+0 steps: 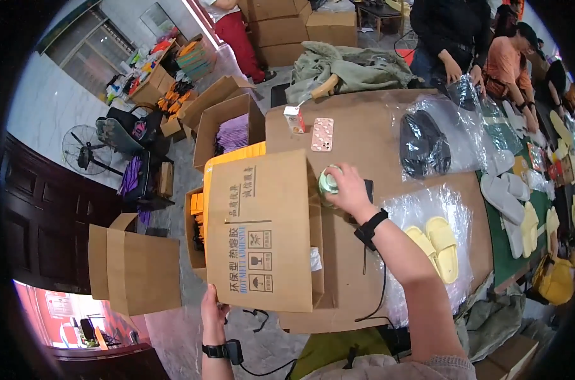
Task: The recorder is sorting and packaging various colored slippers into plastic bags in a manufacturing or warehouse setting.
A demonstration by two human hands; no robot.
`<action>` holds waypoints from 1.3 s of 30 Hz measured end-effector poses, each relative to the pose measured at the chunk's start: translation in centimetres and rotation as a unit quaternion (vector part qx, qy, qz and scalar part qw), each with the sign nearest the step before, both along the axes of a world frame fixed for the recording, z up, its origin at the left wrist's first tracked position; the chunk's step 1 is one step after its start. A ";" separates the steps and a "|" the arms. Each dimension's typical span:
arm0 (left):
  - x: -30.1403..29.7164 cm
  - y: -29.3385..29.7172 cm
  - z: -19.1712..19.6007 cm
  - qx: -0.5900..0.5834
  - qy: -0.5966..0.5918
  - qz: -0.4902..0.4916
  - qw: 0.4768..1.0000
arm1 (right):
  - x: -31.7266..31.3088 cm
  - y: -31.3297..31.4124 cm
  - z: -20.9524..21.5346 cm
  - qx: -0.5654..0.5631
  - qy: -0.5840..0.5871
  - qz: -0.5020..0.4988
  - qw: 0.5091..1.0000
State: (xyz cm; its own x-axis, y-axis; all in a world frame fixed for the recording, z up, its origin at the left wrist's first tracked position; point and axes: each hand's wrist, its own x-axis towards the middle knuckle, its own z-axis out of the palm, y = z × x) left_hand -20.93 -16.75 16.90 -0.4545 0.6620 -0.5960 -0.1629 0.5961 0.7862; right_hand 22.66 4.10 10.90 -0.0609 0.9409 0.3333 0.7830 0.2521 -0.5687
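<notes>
A large brown cardboard box (262, 234) with printed markings stands tilted before me at the table's left edge, its open side facing right. My left hand (213, 307) grips its near lower corner, fingers partly hidden behind it. Just right of the box, my right hand (349, 190) is closed around a small, round, pale green and whitish thing (328, 181); its exact kind does not show clearly. A bit of white paper or film (315, 259) is visible inside the box opening. Under my right wrist lies a dark device with a cable, partly covered.
On the brown-topped table (357, 253) lie a patterned phone (322, 134), a drink carton (294, 119), yellow slippers (441, 247) on clear plastic and bagged black slippers (425, 142). Open cartons (229, 130) stand left. A person in black (452, 38) handles plastic bags across the table.
</notes>
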 end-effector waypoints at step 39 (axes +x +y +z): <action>-2.8 2.4 -2.3 -0.007 0.004 -0.077 0.997 | 6.9 12.0 -12.7 -0.230 0.439 0.105 0.862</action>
State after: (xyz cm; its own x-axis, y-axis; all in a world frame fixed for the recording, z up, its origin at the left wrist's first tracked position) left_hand -23.68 -14.33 14.62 -0.3541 0.7160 -0.6016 -0.0623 0.6238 0.7791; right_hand 29.61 16.12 -1.80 -0.1602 0.9847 -0.0685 -0.0358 -0.0752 -0.9965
